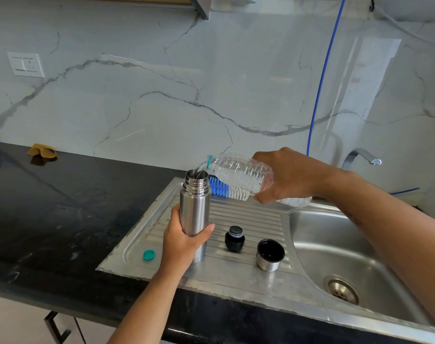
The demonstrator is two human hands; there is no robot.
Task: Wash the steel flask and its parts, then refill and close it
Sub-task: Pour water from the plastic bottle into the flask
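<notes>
On the ribbed steel drainboard [248, 214] beside the sink basin [335, 244], a left hand [184, 240] grips the upright steel flask [195, 207] while the right hand [286, 175], fingers wrapped around a tilted clear plastic bottle [238, 173], pours water into its open mouth. Black stopper [234, 238], steel cup lid [270, 254] and teal bottle cap [149, 254] sit nearby.
</notes>
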